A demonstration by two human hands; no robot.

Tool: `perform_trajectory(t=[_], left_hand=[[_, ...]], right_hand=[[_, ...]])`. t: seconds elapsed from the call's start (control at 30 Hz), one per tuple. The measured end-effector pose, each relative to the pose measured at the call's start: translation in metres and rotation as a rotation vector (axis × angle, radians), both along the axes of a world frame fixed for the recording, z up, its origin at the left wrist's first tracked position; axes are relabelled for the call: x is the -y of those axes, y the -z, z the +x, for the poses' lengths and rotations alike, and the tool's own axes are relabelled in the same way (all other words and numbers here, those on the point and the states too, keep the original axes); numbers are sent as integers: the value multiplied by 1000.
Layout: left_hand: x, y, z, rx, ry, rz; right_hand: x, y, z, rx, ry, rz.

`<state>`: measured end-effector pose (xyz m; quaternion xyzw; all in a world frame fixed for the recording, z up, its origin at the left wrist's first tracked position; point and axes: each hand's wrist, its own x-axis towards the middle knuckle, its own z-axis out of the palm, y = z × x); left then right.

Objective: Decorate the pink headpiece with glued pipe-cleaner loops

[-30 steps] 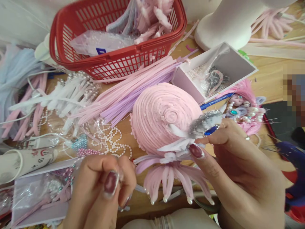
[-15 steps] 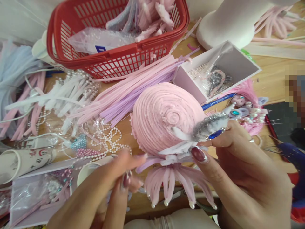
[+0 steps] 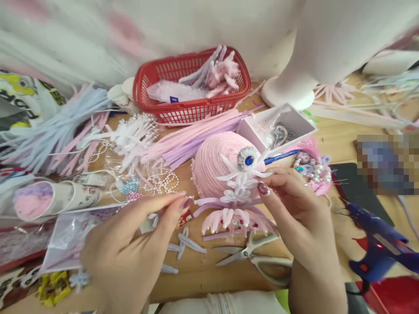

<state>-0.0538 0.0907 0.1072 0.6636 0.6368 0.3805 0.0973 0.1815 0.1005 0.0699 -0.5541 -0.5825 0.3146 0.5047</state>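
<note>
In the middle stands a pink coiled dome (image 3: 212,163), made of fuzzy chenille stems and edged with beads. In front of it is a white chenille flower ornament (image 3: 240,187), with a blue gem (image 3: 249,161) in a silver surround at its top. My right hand (image 3: 291,205) pinches the ornament's right-hand petals between thumb and fingers. Below them hangs a fringe of pink loops (image 3: 225,218) tipped with pearls. My left hand (image 3: 140,235) is closed in a pinch to the left of the ornament, apart from it; anything between its fingertips is too small to name.
Scissors (image 3: 247,253) lie open on the wooden table. A blue glue gun (image 3: 376,244) sits at the right. Behind are a red basket (image 3: 193,114), a grey-white box (image 3: 304,131) and a white stand (image 3: 288,93). Chenille stems (image 3: 62,126) and paper cups (image 3: 81,196) crowd the left.
The view has drawn back, showing more of the table. My right hand has turned the ornament so its blue gem faces me. My left hand has closed into a tighter pinch.
</note>
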Motion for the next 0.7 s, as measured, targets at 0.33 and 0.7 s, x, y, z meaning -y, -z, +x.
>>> perform_trajectory(t=[0.33, 0.7], left_hand=[[-19, -4, -17, -71, 364, 200], [-49, 3, -14, -192, 747, -93]], right_hand=[[44, -9, -8, 283, 181, 346], [61, -18, -25, 864, 31, 368]])
